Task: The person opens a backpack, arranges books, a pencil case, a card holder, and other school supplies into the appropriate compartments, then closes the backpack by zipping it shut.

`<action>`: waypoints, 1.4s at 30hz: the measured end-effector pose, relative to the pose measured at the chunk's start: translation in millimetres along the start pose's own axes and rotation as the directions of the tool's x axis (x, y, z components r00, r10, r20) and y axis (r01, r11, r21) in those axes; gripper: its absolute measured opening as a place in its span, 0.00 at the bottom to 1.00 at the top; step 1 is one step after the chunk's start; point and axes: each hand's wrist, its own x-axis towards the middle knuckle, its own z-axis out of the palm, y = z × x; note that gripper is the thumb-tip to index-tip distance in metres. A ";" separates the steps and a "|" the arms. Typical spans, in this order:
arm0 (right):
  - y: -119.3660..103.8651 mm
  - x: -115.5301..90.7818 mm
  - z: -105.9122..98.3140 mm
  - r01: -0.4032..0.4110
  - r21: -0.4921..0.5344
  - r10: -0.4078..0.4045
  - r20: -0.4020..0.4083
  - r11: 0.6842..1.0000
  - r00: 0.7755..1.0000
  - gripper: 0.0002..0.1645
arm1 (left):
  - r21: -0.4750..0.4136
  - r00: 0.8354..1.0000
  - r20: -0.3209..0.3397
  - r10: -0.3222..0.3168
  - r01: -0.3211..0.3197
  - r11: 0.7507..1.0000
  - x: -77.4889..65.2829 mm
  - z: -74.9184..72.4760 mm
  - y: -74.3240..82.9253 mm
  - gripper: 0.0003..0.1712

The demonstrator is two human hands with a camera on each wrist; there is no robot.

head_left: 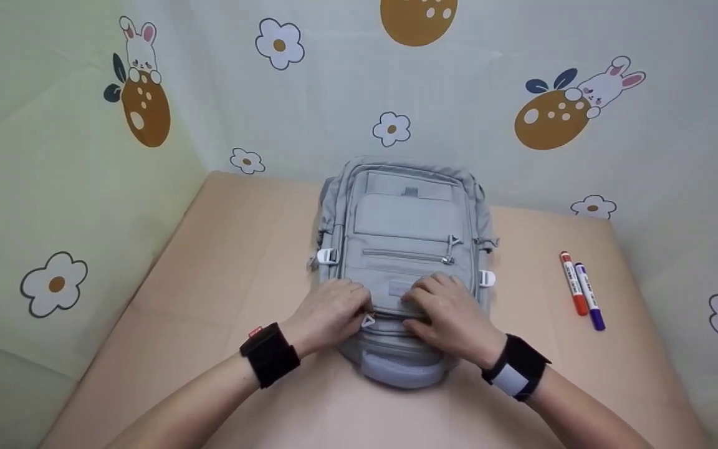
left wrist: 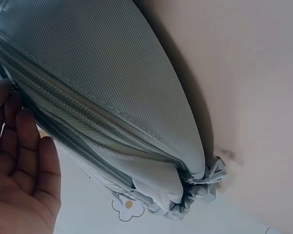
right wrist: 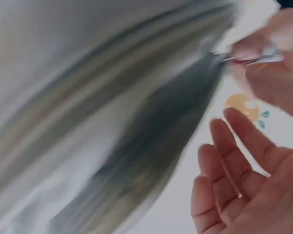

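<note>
A grey backpack point(head_left: 406, 215) lies on the table, front side up. At its near end, my left hand point(head_left: 334, 310) pinches a zipper pull point(head_left: 368, 320) with a white triangular tab. In the left wrist view the thumb and index finger of that left hand point(left wrist: 22, 165) meet at the zipper's edge, the other fingers loosely bent. My right hand point(head_left: 449, 315) is at the bag's near right, beside the same zipper. The right wrist view, blurred on the bag, shows the right hand's fingers point(right wrist: 224, 170) spread and apart from the fabric, near a dark gap along the zipper.
Two markers, one red point(head_left: 573, 284) and one purple point(head_left: 589, 296), lie side by side on the table point(head_left: 228, 268) to the right of the backpack. Patterned cloth point(head_left: 334, 93) hangs behind and at both sides. White strap buckles point(head_left: 326, 256) stick out from the bag's sides.
</note>
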 end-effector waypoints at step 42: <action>15.0 -8.7 14.1 0.124 -0.200 -0.150 -0.125 0.972 0.981 0.05 | -0.072 0.967 0.105 -0.231 0.239 0.968 -21.6 -21.3 -29.2 0.04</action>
